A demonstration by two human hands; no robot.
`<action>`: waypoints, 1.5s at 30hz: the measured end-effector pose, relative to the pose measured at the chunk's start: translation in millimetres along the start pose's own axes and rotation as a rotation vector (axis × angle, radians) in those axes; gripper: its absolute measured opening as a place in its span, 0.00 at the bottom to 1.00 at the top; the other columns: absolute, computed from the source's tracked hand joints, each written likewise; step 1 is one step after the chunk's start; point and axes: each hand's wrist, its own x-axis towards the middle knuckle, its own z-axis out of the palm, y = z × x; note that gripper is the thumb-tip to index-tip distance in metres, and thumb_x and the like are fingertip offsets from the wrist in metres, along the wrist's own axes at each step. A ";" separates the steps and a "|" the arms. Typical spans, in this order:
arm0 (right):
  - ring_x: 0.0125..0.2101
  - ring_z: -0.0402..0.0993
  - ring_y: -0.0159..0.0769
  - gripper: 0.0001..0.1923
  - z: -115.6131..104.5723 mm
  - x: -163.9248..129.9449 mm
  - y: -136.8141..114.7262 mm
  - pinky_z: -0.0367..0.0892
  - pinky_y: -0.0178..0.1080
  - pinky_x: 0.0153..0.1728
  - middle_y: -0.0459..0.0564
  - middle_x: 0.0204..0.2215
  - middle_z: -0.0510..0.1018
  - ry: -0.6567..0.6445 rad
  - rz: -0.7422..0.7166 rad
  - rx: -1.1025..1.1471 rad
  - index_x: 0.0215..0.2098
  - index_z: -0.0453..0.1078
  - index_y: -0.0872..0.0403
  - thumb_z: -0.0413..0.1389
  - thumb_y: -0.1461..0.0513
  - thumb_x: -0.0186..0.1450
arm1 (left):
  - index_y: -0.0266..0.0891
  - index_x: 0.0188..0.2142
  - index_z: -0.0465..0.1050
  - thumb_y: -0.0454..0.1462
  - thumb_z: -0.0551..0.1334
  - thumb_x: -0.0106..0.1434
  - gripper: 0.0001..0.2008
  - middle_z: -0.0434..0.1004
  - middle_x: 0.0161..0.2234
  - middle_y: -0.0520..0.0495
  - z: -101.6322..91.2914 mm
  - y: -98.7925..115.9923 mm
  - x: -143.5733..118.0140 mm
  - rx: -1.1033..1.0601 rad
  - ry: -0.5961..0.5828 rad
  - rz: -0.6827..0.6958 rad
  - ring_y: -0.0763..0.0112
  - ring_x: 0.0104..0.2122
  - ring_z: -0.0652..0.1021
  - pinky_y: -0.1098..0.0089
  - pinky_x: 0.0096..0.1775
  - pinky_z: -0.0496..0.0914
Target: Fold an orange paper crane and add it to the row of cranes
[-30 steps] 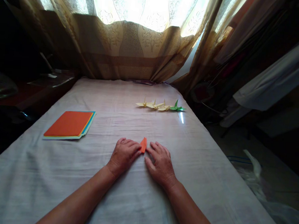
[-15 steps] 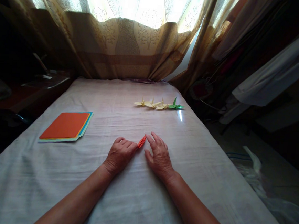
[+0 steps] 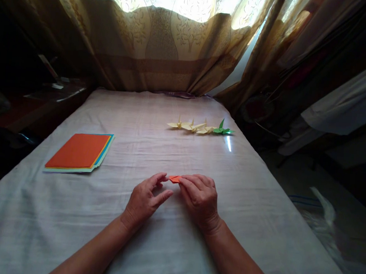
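A small folded piece of orange paper (image 3: pixel 175 179) shows between my hands, just above the cloth. My right hand (image 3: pixel 199 199) pinches its right end, and the fingers cover that part. My left hand (image 3: pixel 147 196) is open, thumb and fingers apart, with its fingertips close to the paper's left tip; whether they touch it I cannot tell. Farther off stands a row of folded paper cranes, pale yellow ones (image 3: pixel 188 126) and a green one (image 3: pixel 223 130) at the right end.
A stack of square coloured paper (image 3: pixel 78 150), orange on top, lies at the left. White cloth (image 3: pixel 131 150) covers the table. Beyond its far edge hangs a patterned curtain (image 3: pixel 163 59). Clothes (image 3: pixel 347 103) hang at the right, above a clear plastic bag (image 3: pixel 327 233) on the floor.
The orange paper has passed from my left hand's pinch to my right hand's and now lies more level. My left fingers have opened. The view has shifted slightly.
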 end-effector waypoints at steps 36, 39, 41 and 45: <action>0.36 0.76 0.37 0.07 4.8 2.2 4.5 0.70 0.41 0.40 0.48 0.35 0.81 -0.178 0.248 0.550 0.42 0.73 0.49 0.57 0.62 0.65 | 0.42 0.50 0.75 0.41 0.65 0.60 0.18 0.81 0.32 0.51 -4.4 11.1 2.0 -0.166 -0.109 -0.115 0.71 0.28 0.79 0.72 0.34 0.76; 0.37 0.76 0.37 0.08 4.8 1.1 4.8 0.70 0.41 0.39 0.48 0.35 0.81 -0.188 0.232 0.553 0.43 0.72 0.49 0.58 0.63 0.65 | 0.41 0.50 0.75 0.40 0.65 0.60 0.17 0.80 0.32 0.51 -3.9 10.2 2.3 -0.158 -0.100 -0.100 0.71 0.28 0.79 0.72 0.35 0.76; 0.36 0.75 0.37 0.09 4.8 0.3 5.0 0.70 0.41 0.39 0.48 0.36 0.81 -0.189 0.224 0.541 0.44 0.72 0.49 0.58 0.63 0.65 | 0.41 0.49 0.75 0.40 0.65 0.60 0.17 0.81 0.32 0.50 -3.5 9.3 2.2 -0.151 -0.101 -0.097 0.70 0.29 0.79 0.71 0.36 0.76; 0.37 0.74 0.38 0.12 4.3 0.0 4.5 0.69 0.43 0.40 0.49 0.37 0.80 -0.220 0.217 0.486 0.48 0.71 0.48 0.57 0.62 0.65 | 0.42 0.49 0.75 0.40 0.64 0.61 0.16 0.81 0.33 0.50 -3.0 8.3 1.6 -0.154 -0.124 -0.091 0.71 0.28 0.79 0.72 0.35 0.75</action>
